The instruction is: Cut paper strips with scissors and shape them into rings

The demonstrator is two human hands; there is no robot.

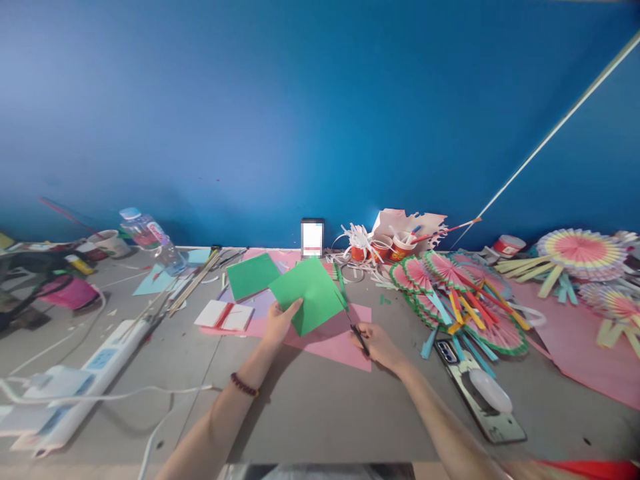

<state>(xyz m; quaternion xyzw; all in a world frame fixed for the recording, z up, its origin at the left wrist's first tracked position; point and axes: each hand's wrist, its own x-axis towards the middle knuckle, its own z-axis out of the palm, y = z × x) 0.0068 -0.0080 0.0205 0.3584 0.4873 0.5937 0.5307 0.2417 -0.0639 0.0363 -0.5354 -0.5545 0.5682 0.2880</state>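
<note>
A square sheet of green paper [311, 293] is pinched at its lower left by my left hand [281, 323], thumb on top. My right hand [376, 341] grips dark-handled scissors [359, 339], whose blades reach up to the paper's right edge; whether they cut into it I cannot tell. Beneath both hands lies pink paper [345, 340] on the grey table. Another green sheet or stack [253, 275] rests just behind and left of the held one. A white pad with a red band [225, 316] sits left of my left hand.
Paper rosettes [465, 293] with coloured strips crowd the right side. A phone [480, 390] with a white mouse on it lies nearer me. Left are a power strip [85, 383], cables and a tilted bottle [150, 233]. A lit screen [313, 239] stands against the blue wall.
</note>
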